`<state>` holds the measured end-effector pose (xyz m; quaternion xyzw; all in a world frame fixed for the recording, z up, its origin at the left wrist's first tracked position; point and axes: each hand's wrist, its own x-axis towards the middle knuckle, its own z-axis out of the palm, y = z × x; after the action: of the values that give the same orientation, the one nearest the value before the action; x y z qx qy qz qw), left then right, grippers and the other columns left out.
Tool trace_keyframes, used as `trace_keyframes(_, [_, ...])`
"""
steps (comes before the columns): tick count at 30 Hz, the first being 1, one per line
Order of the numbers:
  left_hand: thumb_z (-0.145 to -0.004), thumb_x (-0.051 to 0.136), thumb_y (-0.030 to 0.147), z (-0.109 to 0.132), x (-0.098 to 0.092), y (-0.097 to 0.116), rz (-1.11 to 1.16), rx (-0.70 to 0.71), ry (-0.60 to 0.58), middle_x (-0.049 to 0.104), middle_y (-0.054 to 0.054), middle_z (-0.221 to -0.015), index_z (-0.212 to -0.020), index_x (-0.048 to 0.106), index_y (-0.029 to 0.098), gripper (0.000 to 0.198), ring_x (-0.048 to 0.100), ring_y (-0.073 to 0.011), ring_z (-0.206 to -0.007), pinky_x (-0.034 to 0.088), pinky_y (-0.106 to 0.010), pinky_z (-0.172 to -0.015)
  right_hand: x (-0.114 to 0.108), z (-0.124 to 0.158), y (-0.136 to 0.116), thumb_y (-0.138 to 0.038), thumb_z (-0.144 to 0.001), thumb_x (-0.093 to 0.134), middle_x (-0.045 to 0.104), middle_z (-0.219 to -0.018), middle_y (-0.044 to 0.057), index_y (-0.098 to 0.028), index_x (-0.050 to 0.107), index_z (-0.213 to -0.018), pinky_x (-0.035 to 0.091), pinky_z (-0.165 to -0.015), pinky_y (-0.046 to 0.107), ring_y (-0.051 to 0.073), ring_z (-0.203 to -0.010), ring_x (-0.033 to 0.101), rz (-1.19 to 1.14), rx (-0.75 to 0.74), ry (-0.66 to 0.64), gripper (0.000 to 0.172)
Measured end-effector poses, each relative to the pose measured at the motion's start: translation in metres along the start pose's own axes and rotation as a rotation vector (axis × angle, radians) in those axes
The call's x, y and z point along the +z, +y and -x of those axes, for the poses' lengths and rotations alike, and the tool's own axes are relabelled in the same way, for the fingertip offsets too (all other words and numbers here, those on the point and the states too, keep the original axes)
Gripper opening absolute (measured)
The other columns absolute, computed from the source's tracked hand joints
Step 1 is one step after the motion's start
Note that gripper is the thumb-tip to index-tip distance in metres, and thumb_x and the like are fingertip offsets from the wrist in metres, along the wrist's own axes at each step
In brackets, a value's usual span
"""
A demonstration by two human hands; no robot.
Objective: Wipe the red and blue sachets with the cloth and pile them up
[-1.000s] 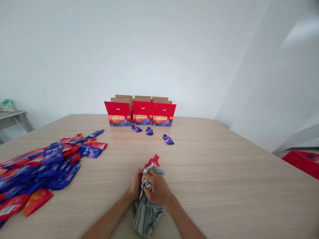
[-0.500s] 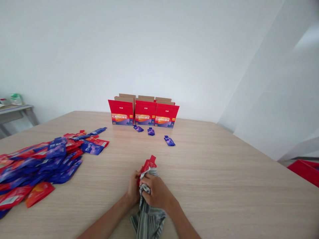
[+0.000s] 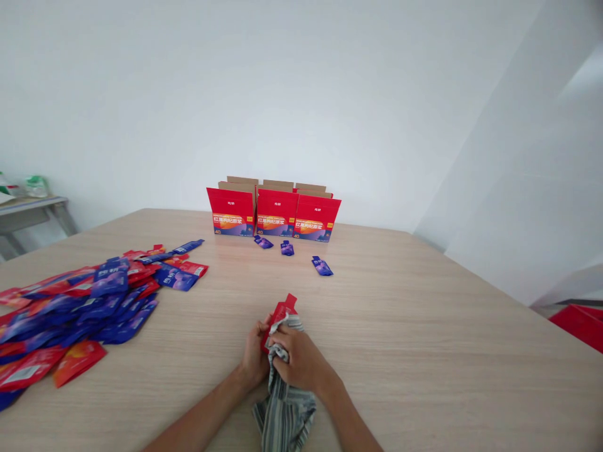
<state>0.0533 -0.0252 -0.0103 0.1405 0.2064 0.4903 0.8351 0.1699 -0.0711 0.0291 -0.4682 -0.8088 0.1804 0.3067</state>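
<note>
My left hand (image 3: 255, 351) is closed on a red pouch (image 3: 284, 307), whose spout end points up and away from me. Wrapped round a grey striped cloth (image 3: 286, 414), my right hand (image 3: 298, 356) presses the cloth against the face of the pouch. The cloth hangs down toward the near table edge, and part of it sticks out beyond my right fingers. The lower part of the pouch is hidden by the cloth and my hands.
A heap of red and blue pouches (image 3: 110, 301) covers the left of the table (image 3: 424, 351). Open red boxes (image 3: 276, 213) stand at the back, with blue pouches (image 3: 322, 266) before them. A red box (image 3: 579, 323) shows at far right, a side table (image 3: 32, 204) at far left.
My right hand has shifted slightly right with the cloth over the pouch. Both hands still hold the same things. The whole view has moved slightly.
</note>
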Motion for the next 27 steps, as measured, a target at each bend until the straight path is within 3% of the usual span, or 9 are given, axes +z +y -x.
trace_keyframes(3, [-0.067, 0.058, 0.014, 0.002, 0.003, -0.002, -0.025, -0.009, 0.001, 0.074, -0.006, -0.089, -0.083, 0.068, 0.016, 0.019, 0.069, -0.0257, -0.093, 0.050, -0.036, -0.091, -0.005, -0.001, 0.005, -0.006, -0.075, 0.054, 0.059, -0.091, 0.001, -0.022, 0.058, -0.085, 0.038, -0.073, 0.025, 0.016, -0.081, 0.055, 0.004, 0.079, 0.120, 0.019])
trace_keyframes(7, [-0.072, 0.060, 0.016, 0.005, 0.005, -0.008, -0.098, -0.065, -0.078, 0.074, -0.006, -0.093, -0.098, 0.070, 0.015, 0.028, 0.069, -0.0244, -0.094, 0.049, -0.033, -0.093, -0.015, -0.001, 0.015, -0.005, -0.077, 0.050, 0.058, -0.092, 0.002, -0.021, 0.057, -0.088, 0.040, -0.078, 0.027, 0.018, -0.086, 0.056, 0.017, 0.151, 0.336, 0.021])
trace_keyframes(9, [-0.073, 0.061, 0.017, 0.006, 0.005, -0.009, -0.110, -0.060, -0.072, 0.074, -0.006, -0.090, -0.099, 0.070, 0.014, 0.027, 0.070, -0.0242, -0.092, 0.049, -0.033, -0.091, -0.015, -0.001, 0.014, -0.005, -0.077, 0.050, 0.059, -0.093, 0.003, -0.021, 0.057, -0.087, 0.040, -0.078, 0.027, 0.018, -0.086, 0.056, 0.024, 0.136, 0.319, 0.020])
trace_keyframes(15, [-0.074, 0.062, 0.016, 0.005, 0.008, -0.004, -0.044, -0.034, 0.046, 0.071, -0.003, -0.076, -0.083, 0.067, 0.015, 0.010, 0.070, -0.0219, -0.079, 0.051, -0.032, -0.086, -0.006, 0.001, 0.000, -0.003, -0.071, 0.054, 0.060, -0.086, 0.000, -0.021, 0.058, -0.080, 0.039, -0.072, 0.025, 0.016, -0.080, 0.056, -0.024, -0.020, 0.009, 0.020])
trace_keyframes(17, [-0.074, 0.062, 0.016, 0.005, 0.009, -0.004, -0.043, -0.029, 0.058, 0.071, -0.003, -0.076, -0.083, 0.067, 0.015, 0.010, 0.070, -0.0219, -0.079, 0.051, -0.032, -0.086, -0.007, 0.001, 0.001, -0.004, -0.072, 0.054, 0.060, -0.088, 0.001, -0.021, 0.058, -0.081, 0.039, -0.073, 0.026, 0.016, -0.081, 0.056, -0.022, -0.002, 0.039, 0.019])
trace_keyframes(23, [-0.075, 0.064, 0.017, 0.006, 0.009, -0.011, -0.128, -0.065, -0.055, 0.075, -0.006, -0.089, -0.100, 0.070, 0.012, 0.026, 0.070, -0.0228, -0.087, 0.050, -0.031, -0.089, -0.013, -0.001, 0.019, -0.006, -0.078, 0.049, 0.058, -0.090, 0.002, -0.021, 0.058, -0.089, 0.039, -0.077, 0.028, 0.018, -0.084, 0.054, -0.004, 0.144, 0.377, 0.020])
trace_keyframes(25, [-0.076, 0.063, 0.017, 0.007, 0.009, -0.011, -0.117, -0.066, -0.041, 0.074, -0.006, -0.089, -0.098, 0.069, 0.013, 0.024, 0.071, -0.0225, -0.085, 0.051, -0.031, -0.088, -0.013, -0.001, 0.018, -0.006, -0.078, 0.049, 0.058, -0.090, 0.003, -0.021, 0.058, -0.087, 0.039, -0.078, 0.028, 0.018, -0.085, 0.055, -0.015, 0.126, 0.341, 0.019])
trace_keyframes(27, [-0.077, 0.061, 0.016, 0.006, 0.009, -0.008, -0.077, -0.056, 0.027, 0.073, -0.005, -0.084, -0.092, 0.068, 0.014, 0.017, 0.071, -0.0220, -0.082, 0.052, -0.032, -0.085, -0.012, 0.000, 0.014, -0.005, -0.076, 0.050, 0.059, -0.090, 0.002, -0.021, 0.059, -0.085, 0.039, -0.077, 0.027, 0.018, -0.085, 0.055, -0.029, 0.077, 0.208, 0.020])
